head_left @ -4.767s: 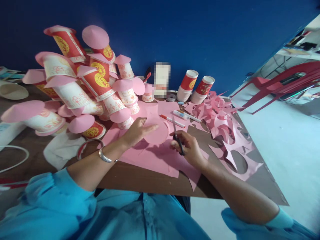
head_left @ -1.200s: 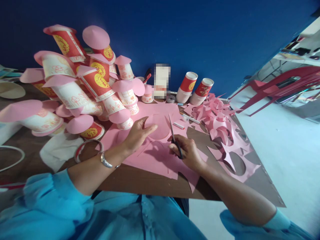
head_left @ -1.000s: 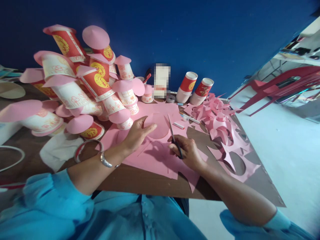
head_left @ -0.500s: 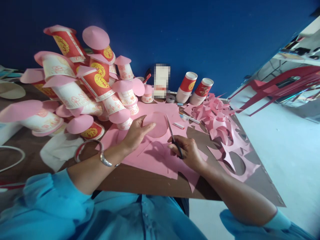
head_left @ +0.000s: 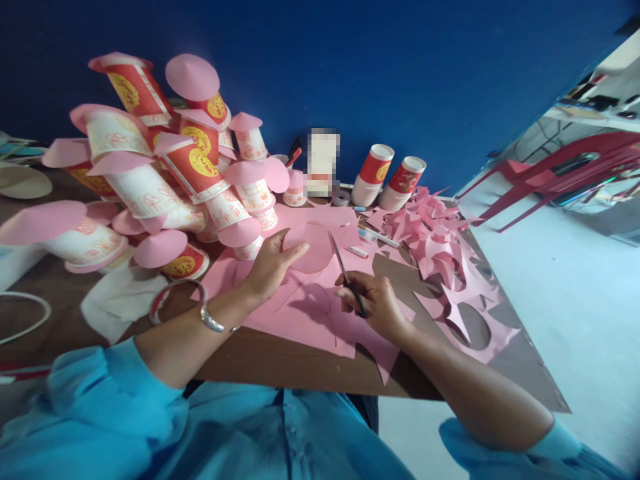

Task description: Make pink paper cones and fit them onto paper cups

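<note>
Both hands are near each other but apart above the middle of the table [head_left: 235, 363], each closed on something. Left hand [head_left: 273, 263] pinches a pink paper disc [head_left: 311, 248] at its left side, thumb laid across the top and the other fingers mostly hidden; that grip seems chosen to steady the paper while leaving its right edge free. Right hand [head_left: 376, 295] is wrapped round the black handles of the scissors [head_left: 355, 292], whose blades point up and away to the disc's right edge, an angle that would suit following a curve. Whether the blades are parted is too fine to tell.

Beneath the disc lie flat pink paper sheets [head_left: 305, 323], probably placed there to be within reach. A red-and-white marker [head_left: 359, 253] rests just to the right. Further right, pink offcuts [head_left: 435, 233] are heaped, seemingly pushed aside so they don't crowd the hands. Two stacks of paper cups [head_left: 375, 175] stand behind, near the blue wall [head_left: 410, 80], nested perhaps to save room. On the left, cups topped with pink cones [head_left: 193, 170] are piled and tilted, likely to fit many into that space.
</note>
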{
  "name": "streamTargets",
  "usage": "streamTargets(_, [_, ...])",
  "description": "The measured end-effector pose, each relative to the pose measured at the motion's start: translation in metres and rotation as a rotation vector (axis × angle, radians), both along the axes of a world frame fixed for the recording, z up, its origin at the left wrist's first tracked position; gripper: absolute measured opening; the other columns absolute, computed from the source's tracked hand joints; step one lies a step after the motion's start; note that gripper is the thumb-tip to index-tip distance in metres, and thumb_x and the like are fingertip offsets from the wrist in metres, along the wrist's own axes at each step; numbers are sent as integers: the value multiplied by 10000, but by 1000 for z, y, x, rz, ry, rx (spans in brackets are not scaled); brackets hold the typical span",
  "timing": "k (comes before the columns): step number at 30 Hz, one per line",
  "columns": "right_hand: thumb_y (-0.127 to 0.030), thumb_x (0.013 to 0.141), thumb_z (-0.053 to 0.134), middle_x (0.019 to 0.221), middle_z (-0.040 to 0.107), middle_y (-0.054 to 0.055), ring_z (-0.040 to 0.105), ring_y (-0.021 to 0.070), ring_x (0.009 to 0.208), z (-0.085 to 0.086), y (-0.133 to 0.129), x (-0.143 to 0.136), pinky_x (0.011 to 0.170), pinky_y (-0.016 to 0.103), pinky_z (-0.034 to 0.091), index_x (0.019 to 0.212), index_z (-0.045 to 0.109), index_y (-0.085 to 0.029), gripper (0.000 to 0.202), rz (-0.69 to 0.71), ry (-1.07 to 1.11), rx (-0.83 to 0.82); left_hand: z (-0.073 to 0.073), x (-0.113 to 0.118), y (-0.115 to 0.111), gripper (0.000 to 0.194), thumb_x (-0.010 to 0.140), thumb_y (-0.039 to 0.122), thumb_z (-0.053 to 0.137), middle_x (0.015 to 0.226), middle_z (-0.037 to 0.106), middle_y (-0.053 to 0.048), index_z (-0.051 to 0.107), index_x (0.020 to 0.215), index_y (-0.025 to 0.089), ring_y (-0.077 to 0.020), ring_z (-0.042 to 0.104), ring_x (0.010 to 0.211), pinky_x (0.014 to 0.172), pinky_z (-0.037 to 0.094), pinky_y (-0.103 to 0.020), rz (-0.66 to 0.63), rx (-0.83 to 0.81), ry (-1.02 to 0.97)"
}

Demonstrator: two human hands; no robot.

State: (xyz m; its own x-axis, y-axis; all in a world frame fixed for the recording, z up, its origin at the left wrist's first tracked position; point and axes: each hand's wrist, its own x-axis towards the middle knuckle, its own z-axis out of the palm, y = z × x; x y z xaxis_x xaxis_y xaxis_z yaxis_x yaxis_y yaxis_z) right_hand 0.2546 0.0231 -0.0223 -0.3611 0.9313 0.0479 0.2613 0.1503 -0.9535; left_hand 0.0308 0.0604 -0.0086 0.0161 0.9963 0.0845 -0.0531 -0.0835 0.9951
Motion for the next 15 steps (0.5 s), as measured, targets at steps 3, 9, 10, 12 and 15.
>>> streamTargets(3, [-660, 910, 734, 557, 610, -26, 522, 104, 503, -1, 0, 0, 529, 223, 437, 865, 670, -190, 476, 9, 19, -10, 1, 0, 0, 347, 784, 471, 825, 815, 671, -2, 682, 878, 169, -161, 566, 762, 764, 494, -301, 2, -2, -3])
streamTargets(9, [-679, 907, 729, 550, 603, -26, 520, 105, 505, -3, 0, 0, 529, 223, 437, 830, 661, -192, 497, 6, 15, -16, 2, -1, 0, 338, 805, 480, 805, 803, 658, 4, 673, 874, 177, -164, 558, 766, 790, 491, -310, -2, 19, 24])
streamTargets(10, [-681, 907, 727, 549, 603, -25, 517, 105, 503, -3, 1, 0, 527, 223, 436, 821, 659, -193, 501, 7, 11, -18, 2, -1, 0, 336, 804, 481, 804, 796, 652, 6, 669, 867, 180, -163, 552, 757, 783, 489, -310, 3, 20, 25])
streamTargets(12, [-681, 909, 726, 548, 602, -26, 510, 103, 499, -2, 1, 0, 525, 224, 432, 813, 658, -193, 502, 14, 13, -17, 3, -1, 0, 333, 801, 482, 805, 789, 649, 7, 664, 863, 186, -166, 550, 749, 774, 489, -311, 6, 17, 22])
streamTargets(15, [-674, 915, 724, 551, 600, -26, 516, 105, 501, -1, 0, 1, 525, 224, 428, 808, 651, -196, 495, 25, 26, -11, 5, -1, 0, 319, 796, 476, 803, 758, 641, 6, 656, 835, 196, -180, 571, 761, 785, 506, -319, 7, 28, 19])
